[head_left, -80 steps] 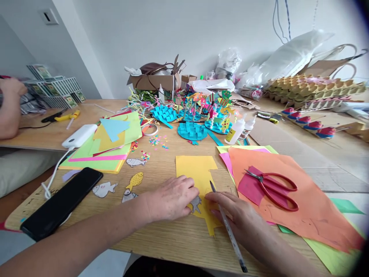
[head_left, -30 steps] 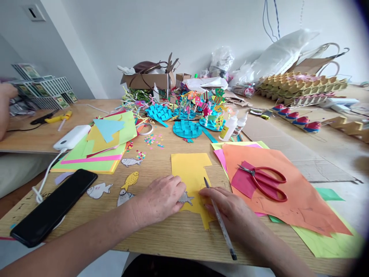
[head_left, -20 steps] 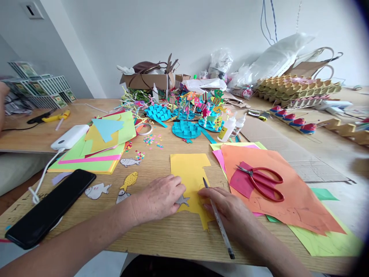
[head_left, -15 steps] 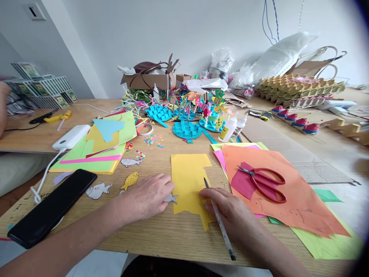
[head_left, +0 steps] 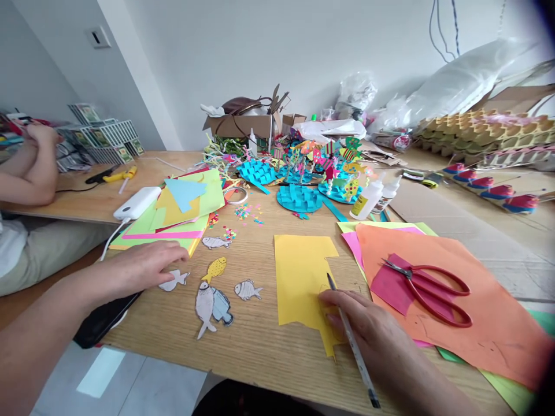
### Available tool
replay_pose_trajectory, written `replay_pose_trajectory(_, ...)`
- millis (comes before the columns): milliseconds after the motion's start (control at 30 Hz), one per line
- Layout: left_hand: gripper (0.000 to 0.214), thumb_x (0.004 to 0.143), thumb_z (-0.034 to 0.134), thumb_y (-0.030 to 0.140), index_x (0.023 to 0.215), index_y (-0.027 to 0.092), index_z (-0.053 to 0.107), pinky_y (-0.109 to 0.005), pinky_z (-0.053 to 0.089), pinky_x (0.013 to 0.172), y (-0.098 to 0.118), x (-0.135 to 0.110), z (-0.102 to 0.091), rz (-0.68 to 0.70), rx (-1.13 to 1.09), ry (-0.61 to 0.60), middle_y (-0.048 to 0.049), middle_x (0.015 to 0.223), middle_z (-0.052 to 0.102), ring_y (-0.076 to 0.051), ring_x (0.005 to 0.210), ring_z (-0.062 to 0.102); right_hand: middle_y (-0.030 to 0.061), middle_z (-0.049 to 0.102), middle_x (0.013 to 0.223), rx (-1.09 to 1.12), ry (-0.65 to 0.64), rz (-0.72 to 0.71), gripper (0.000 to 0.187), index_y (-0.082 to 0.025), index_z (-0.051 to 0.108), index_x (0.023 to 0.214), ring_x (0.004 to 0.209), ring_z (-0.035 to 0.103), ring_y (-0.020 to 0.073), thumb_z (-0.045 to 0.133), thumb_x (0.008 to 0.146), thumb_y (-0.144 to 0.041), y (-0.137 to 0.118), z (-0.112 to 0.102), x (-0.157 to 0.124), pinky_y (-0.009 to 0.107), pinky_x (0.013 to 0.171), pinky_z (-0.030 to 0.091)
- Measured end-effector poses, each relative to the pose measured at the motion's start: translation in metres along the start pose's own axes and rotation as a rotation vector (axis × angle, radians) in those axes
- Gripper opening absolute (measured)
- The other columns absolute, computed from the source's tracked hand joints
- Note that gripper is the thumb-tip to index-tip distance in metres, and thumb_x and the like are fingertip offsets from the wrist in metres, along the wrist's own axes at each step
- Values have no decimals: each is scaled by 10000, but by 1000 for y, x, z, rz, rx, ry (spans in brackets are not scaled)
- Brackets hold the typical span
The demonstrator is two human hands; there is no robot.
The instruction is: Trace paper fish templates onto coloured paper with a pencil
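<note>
My right hand (head_left: 368, 326) is closed around a clear pen (head_left: 353, 341), resting on the lower right of a cut sheet of yellow paper (head_left: 299, 277). My left hand (head_left: 145, 266), fingers stretched out, is over a white paper fish (head_left: 174, 281); whether it touches the fish I cannot tell. Between my hands lie more cut paper fish: a grey striped one (head_left: 248, 289), a yellow spotted one (head_left: 217, 268), a long pale one (head_left: 204, 307) overlapping a blue-grey one (head_left: 222, 306), and a striped white one (head_left: 217, 242) farther back.
Red-handled scissors (head_left: 437, 292) lie on orange paper (head_left: 481, 329) at right. Glue bottles (head_left: 366, 196) stand by blue woven paper discs (head_left: 299, 198). Stacked coloured paper (head_left: 125, 240), a power bank (head_left: 136, 202) and a black phone (head_left: 104, 318) are at left. Another person's arm (head_left: 32, 173) rests farther left.
My left hand has moved left from beside the yellow paper, uncovering the grey striped fish and the overlapping pair. My right hand keeps the pen at the paper. The view has turned left.
</note>
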State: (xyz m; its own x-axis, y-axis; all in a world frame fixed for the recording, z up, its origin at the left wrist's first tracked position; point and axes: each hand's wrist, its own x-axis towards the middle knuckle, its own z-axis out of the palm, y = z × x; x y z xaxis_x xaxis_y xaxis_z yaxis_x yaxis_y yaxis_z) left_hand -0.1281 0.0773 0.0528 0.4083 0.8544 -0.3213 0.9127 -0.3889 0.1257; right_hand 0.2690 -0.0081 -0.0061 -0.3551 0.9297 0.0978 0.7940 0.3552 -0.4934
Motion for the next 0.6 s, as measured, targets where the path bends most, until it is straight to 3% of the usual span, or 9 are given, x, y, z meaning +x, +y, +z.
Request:
replay_pose_trajectory(100,319,702,504,187,1004,238,594,-340,412,865,-7,-8,10,-1,4,-63,-53,1098,599,-257,1044,542,94,686,1004,-7,3,5,292,-174,617,1063,907,655,212,396,876,-142,1,1,1,310,738,531)
replay_pose_trajectory(267,193,649,509,175,833,205,559,-328,419,788,5,-8,15,-33,68,-45,-64,971,600,-265,955,558,95,685,1000,-6,-13,18,295,-174,616,1075,900,654,209,399,878,-145,2,1,-1,313,742,531)
replay_pose_trajectory(467,165,668,499,169,828,210,492,-293,394,713,7,-9,15,-36,54,10,-42,884,598,-246,855,575,95,681,988,16,8,15,284,-169,620,1050,900,647,210,403,870,-129,1,3,-1,315,747,522)
replay_pose_trajectory(600,29,756,454,223,742,211,432,-250,358,614,0,-7,8,-33,-39,4,7,733,569,-192,695,539,89,675,999,41,7,26,284,-178,611,1050,922,635,211,398,871,-118,1,2,0,316,759,511)
